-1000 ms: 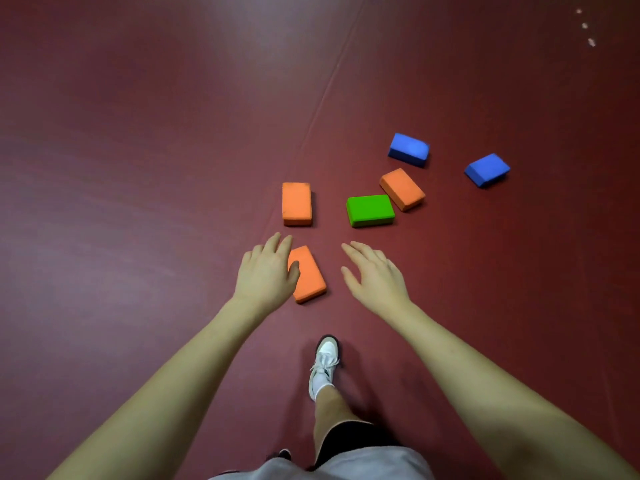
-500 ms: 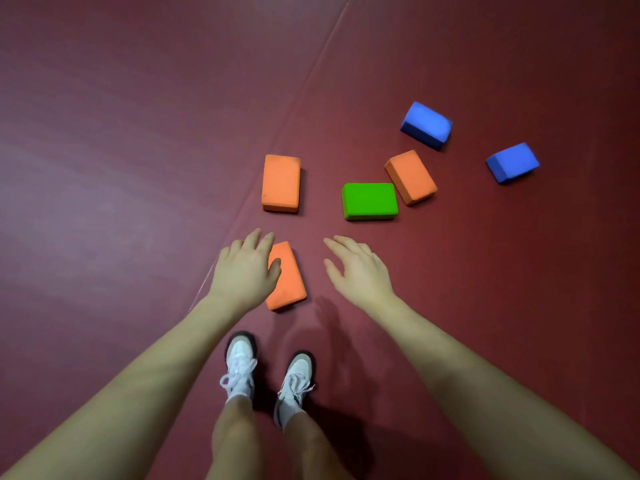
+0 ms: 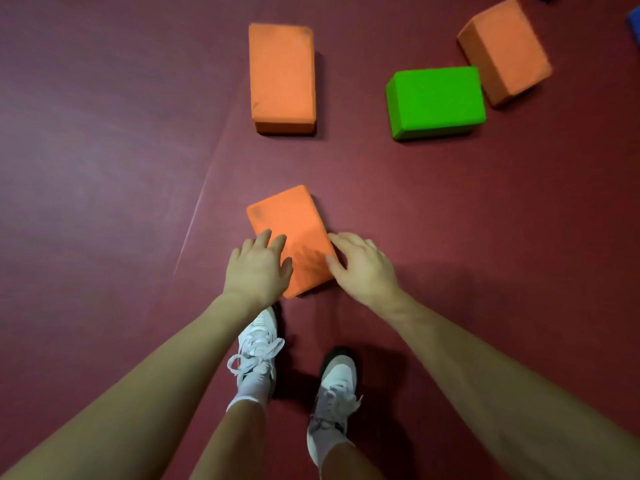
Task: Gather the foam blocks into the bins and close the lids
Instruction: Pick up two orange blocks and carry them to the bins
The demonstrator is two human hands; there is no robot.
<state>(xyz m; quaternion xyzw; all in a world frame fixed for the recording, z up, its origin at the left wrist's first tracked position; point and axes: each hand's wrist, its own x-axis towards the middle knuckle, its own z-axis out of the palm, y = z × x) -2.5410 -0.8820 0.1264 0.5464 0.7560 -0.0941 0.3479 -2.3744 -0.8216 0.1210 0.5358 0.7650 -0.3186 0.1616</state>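
Closing in fast since half a second back: bending low, both hands now flanking the nearest orange foam block [image 3: 292, 239] on the maroon floor [image 3: 104, 168]. Still lying ungathered beyond: green block [image 3: 436, 100], upright-lying orange block [image 3: 282, 76], tilted orange block [image 3: 505, 50]. No bins showing anywhere, so barely starting. Left hand [image 3: 258, 271] resting relaxed on the nearest block's left edge, right hand [image 3: 362, 266] touching its right side, fingers uncurled, not yet grasping.
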